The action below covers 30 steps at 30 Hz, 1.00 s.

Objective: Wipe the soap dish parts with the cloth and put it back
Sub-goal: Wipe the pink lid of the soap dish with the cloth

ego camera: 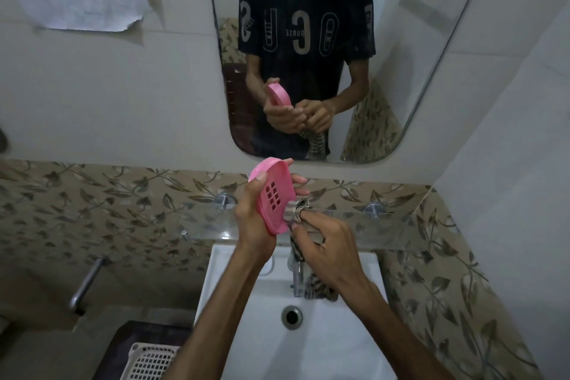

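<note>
A: Head view, starting at the fingers. What could go wrong here?

B: The left hand (256,219) holds the pink soap dish part (273,197) tilted up on edge, thumb on its slotted face, the other fingers (297,179) curled round behind its rim. It is a narrow, closed hold on smooth plastic. If the rubbing pushes sideways, I judge the part could twist out and drop into the sink (324,333) below.

A: And the other hand?

B: The right hand (330,250) has its fingers curled tight on the striped cloth (297,208), a bunched wad pressed against the lower edge of the dish part. The rest of the cloth hangs down past the tap (297,276) toward the basin. That loose tail could catch on the tap or drag in any water there; whether the basin is wet I cannot tell.

A: Where does the part sit against what is around it?

B: In the air, above the front edge of the glass shelf (385,230) and over the back of the sink, touching neither. The mirror (401,77) behind shows the same grip. A white basket (148,361) stands at the lower left, well apart.
</note>
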### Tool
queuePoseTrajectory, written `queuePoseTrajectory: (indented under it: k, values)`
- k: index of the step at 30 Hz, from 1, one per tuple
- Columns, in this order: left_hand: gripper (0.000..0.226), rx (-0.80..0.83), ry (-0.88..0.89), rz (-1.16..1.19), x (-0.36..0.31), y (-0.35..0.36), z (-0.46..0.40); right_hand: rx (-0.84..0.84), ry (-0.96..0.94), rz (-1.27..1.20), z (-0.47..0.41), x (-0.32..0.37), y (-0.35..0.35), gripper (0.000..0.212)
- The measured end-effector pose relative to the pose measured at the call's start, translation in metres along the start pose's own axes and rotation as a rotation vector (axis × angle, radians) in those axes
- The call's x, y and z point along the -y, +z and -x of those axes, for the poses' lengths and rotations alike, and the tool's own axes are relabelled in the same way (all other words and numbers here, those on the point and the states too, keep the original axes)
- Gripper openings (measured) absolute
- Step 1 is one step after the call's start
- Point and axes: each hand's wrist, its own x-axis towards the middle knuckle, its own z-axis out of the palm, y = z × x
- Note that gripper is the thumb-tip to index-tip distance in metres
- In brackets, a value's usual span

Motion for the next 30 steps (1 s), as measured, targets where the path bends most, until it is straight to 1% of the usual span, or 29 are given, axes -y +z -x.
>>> queuePoseTrajectory:
  k: [1, 3, 5, 7, 9, 11, 15, 18, 21, 23, 25, 27, 30]
  values:
    - [0.067, 0.010, 0.028, 0.005, 0.002, 0.002, 0.000, 0.019, 0.044, -0.058, 0.001, 0.003, 0.003, 0.017]
    - [0.073, 0.028, 0.059, 0.019, 0.003, 0.007, 0.001, 0.059, 0.159, -0.235, 0.006, 0.010, 0.013, 0.019]
    - [0.083, 0.040, 0.072, 0.024, 0.005, 0.009, 0.002, 0.053, 0.214, -0.328, 0.010, 0.010, 0.019, 0.021]
    - [0.078, 0.049, 0.104, 0.033, 0.009, 0.005, 0.003, 0.033, 0.201, -0.328, 0.011, 0.006, 0.021, 0.020]
    - [0.067, 0.052, 0.142, 0.044, 0.012, 0.002, 0.005, -0.025, 0.134, -0.208, 0.012, 0.000, 0.021, 0.019]
    - [0.068, 0.036, 0.138, 0.075, 0.012, 0.003, 0.005, -0.085, 0.101, -0.141, 0.015, 0.003, 0.025, 0.020]
    - [0.080, 0.001, 0.085, 0.100, 0.008, 0.006, 0.005, -0.039, 0.192, -0.372, 0.019, 0.015, 0.036, 0.019]
    - [0.084, -0.013, 0.075, 0.090, 0.004, 0.004, 0.007, -0.032, 0.201, -0.409, 0.019, 0.014, 0.037, 0.014]
    - [0.083, -0.028, 0.063, 0.030, 0.000, 0.007, 0.011, -0.043, 0.203, -0.458, 0.022, 0.015, 0.042, 0.010]
    - [0.084, -0.040, 0.016, 0.007, -0.003, 0.008, 0.015, -0.071, 0.163, -0.398, 0.020, 0.011, 0.041, 0.013]
    - [0.088, -0.047, -0.044, 0.013, -0.010, 0.004, 0.018, -0.105, 0.012, -0.188, 0.015, 0.000, 0.033, 0.017]
    - [0.083, -0.036, -0.163, 0.053, -0.020, -0.006, 0.017, -0.125, -0.140, 0.009, 0.008, -0.011, 0.022, 0.021]
    - [0.072, 0.053, -0.359, 0.084, -0.031, -0.016, 0.011, -0.102, -0.256, 0.154, 0.001, -0.021, 0.008, 0.023]
